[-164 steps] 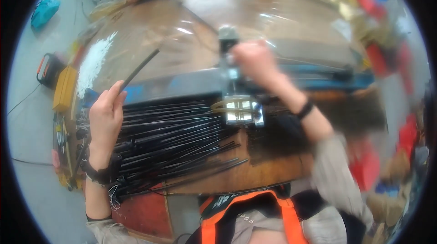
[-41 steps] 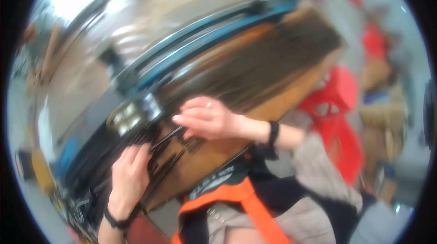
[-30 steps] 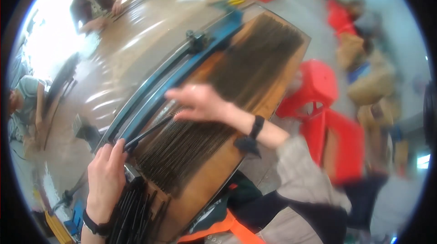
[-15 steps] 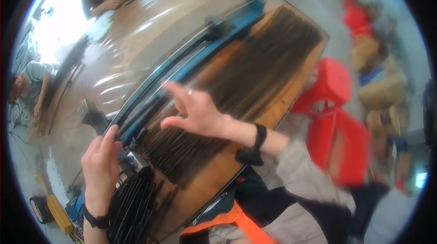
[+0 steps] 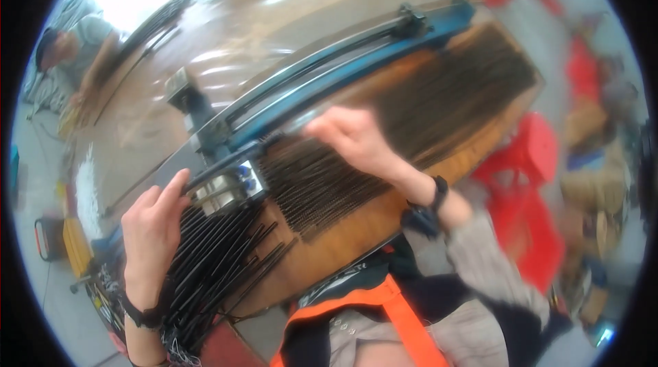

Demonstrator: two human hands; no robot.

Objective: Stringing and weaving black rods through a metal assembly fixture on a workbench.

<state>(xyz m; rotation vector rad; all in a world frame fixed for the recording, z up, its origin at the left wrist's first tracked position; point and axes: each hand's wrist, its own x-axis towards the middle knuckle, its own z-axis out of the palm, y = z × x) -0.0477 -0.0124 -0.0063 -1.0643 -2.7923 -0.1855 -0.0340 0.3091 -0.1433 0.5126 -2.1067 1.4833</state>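
Observation:
My left hand [image 5: 152, 230] has thumb and forefinger closed around the left end of a black rod [image 5: 236, 157], which slants up to the right along the front of a long blue rail fixture [image 5: 356, 69]. Farther right, my right hand [image 5: 353, 139] is closed, fingers curled in, over the near side of the fixture. A blurred, pale thin piece shows at its fingertips; I cannot make out what it is. Just below the rod sits a metal block with a silver cylinder [image 5: 221, 196]. A grey upright part [image 5: 195, 110] rises behind the fixture's left end.
Many thin dark rods [image 5: 411, 120] lie in a wide layer on the wooden table [image 5: 349, 233]. Black rods [image 5: 212, 267] are heaped by my left forearm. Red plastic stools [image 5: 524, 196] stand at right. Another person [image 5: 82, 45] works across the table at far left.
The view has swung, so the fixture sits farther right. My right hand has gone from spread fingers to closed. My left hand stays by the fixture's left end.

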